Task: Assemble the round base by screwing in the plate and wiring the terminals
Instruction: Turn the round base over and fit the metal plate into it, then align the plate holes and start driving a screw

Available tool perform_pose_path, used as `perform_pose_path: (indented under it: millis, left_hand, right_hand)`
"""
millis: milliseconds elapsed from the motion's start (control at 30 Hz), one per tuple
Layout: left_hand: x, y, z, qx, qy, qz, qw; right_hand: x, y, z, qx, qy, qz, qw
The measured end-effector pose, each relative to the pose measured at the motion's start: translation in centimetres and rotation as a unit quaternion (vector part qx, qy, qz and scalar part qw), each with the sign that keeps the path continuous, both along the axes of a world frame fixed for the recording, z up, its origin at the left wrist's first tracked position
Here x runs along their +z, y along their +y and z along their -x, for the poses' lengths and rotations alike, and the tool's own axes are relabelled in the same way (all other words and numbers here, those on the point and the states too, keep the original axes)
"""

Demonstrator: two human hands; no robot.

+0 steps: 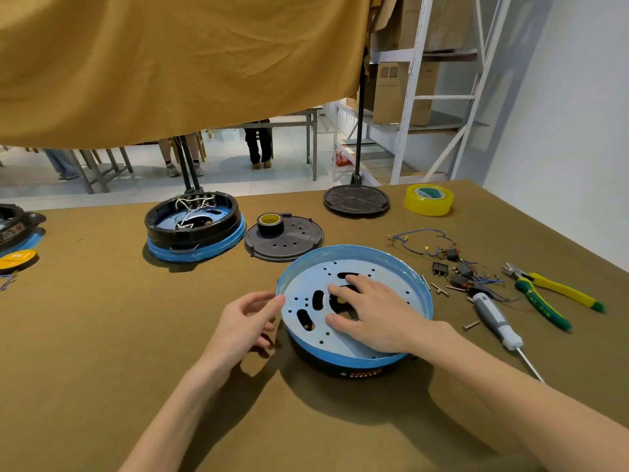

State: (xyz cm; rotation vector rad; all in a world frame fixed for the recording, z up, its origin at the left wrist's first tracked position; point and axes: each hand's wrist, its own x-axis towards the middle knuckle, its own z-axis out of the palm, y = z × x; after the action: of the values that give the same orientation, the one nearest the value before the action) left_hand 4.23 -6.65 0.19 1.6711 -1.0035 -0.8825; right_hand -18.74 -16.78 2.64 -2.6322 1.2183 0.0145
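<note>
A round base with a blue rim [405, 264] sits on the brown table in front of me. Inside it lies a pale perforated metal plate [306, 284]. My right hand [374, 311] lies flat on the plate with its fingers spread, near the central hole. My left hand [245, 321] touches the base's left rim with loosely curled fingers and holds nothing. To the right lie a grey-handled screwdriver [497, 318], loose screws [439, 288], and blue wires with terminals and small black switches [452, 264].
Yellow-green pliers [548, 294] lie at far right. A second wired base [194, 229], a black perforated cover [296, 240] carrying a black tape roll [270, 223], another black disc [355, 201] and yellow tape [429, 199] stand behind. A tan cloth hangs overhead.
</note>
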Motion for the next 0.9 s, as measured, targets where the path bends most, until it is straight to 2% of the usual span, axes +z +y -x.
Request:
perform_pose_path:
  millis: [100, 200, 367, 467, 500, 567, 633, 700, 767, 833, 900]
  left_hand:
    - [-0.9, -0.5, 0.2, -0.027, -0.021, 0.09, 0.995]
    - [-1.6, -0.8, 0.4, -0.03, -0.014, 0.108, 0.994]
    - [-2.1, -0.7, 1.5, 0.019, -0.003, 0.136, 0.99]
    - [-2.3, -0.7, 2.2, 0.037, -0.022, 0.142, 0.989]
    - [-2.3, -0.7, 2.3, 0.041, -0.03, 0.143, 0.988]
    - [-2.2, -0.9, 2.5, 0.047, -0.036, 0.147, 0.987]
    - [-2.2, -1.0, 2.8, 0.043, -0.048, 0.169, 0.984]
    - [-2.2, -1.0, 2.9, 0.039, -0.075, 0.187, 0.979]
    - [-2.1, -1.0, 3.0, 0.039, -0.091, 0.194, 0.976]
    - [-2.1, -0.9, 3.1, 0.035, -0.1, 0.192, 0.976]
    - [-2.1, -0.8, 3.2, 0.03, -0.102, 0.193, 0.975]
  right_hand:
    - [0.1, -0.2, 0.1, 0.001, 0.003, 0.006, 1.0]
    - [0.0, -0.1, 0.2, 0.0, 0.004, 0.008, 1.0]
    - [0.2, 0.2, 0.0, -0.003, -0.007, 0.004, 1.0]
    - [0.8, 0.4, -0.1, -0.012, -0.031, -0.003, 0.999]
    - [1.0, 0.6, 0.0, -0.024, -0.073, -0.012, 0.997]
    - [1.4, 0.9, 1.0, -0.062, -0.22, -0.002, 0.973]
    - [1.6, 1.0, 3.0, -0.101, -0.359, 0.089, 0.924]
    - [1.5, 0.7, 6.1, -0.148, -0.394, 0.182, 0.889]
    - [1.1, 0.0, 9.8, -0.2, -0.32, 0.193, 0.906]
    - [0.6, -0.6, 12.8, -0.224, -0.135, 0.16, 0.952]
    - [0.0, -0.5, 14.3, -0.207, 0.03, 0.123, 0.97]
